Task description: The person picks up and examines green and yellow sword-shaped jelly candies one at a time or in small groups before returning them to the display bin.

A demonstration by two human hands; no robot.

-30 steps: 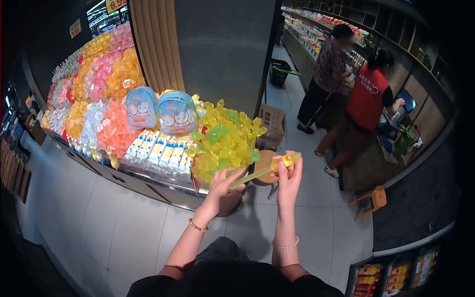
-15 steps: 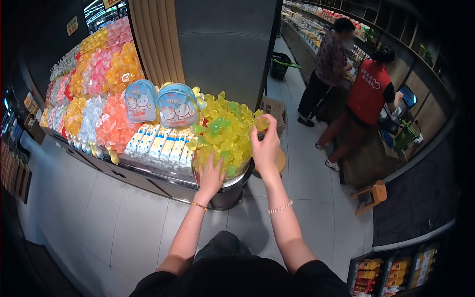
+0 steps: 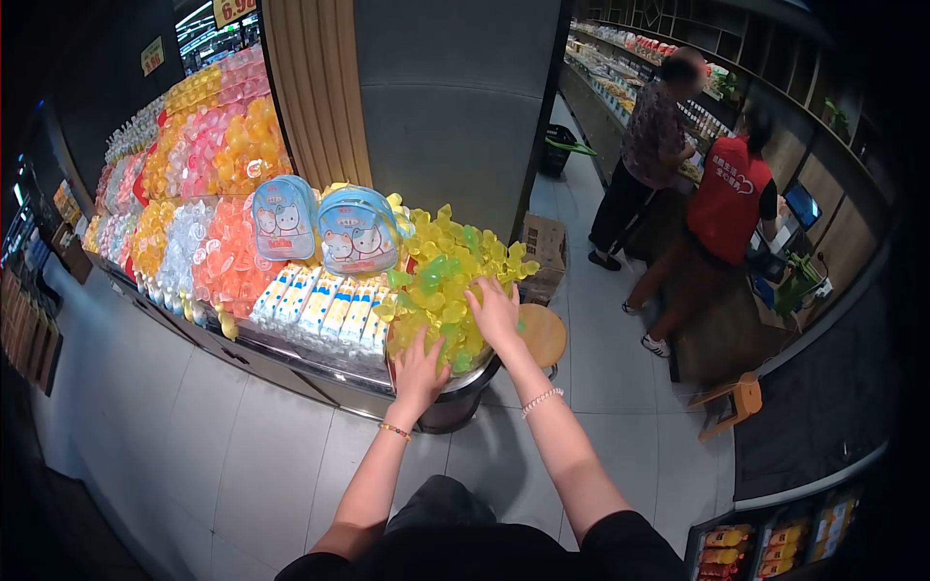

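A tall heap of yellow jelly cups [image 3: 441, 237], with some green ones mixed in, fills the rounded end of the display counter [image 3: 460, 402]. My left hand [image 3: 418, 373] lies against the front of the heap, its fingers spread over the cups. On the heap's right side, my right hand [image 3: 496, 315] has its thumb and fingers bent closely around a yellow jelly cup that they mostly cover. Left of the heap stand white packets [image 3: 325, 305] with blue and yellow print. Two light-blue cartoon-cat backpacks [image 3: 356, 232] lean behind those packets.
Orange, clear and pink packs [image 3: 232, 247] rise along the counter to the left. A round wooden stool [image 3: 544, 334] and a cardboard box [image 3: 544, 247] stand right of the heap. Two people, one in a red vest [image 3: 727, 198], are at the far shelves.
My right hand, which was pinching a yellow jelly cup beside the heap's right edge, has moved left and down onto the cups. My left hand stays at the front. The view has shifted slightly.
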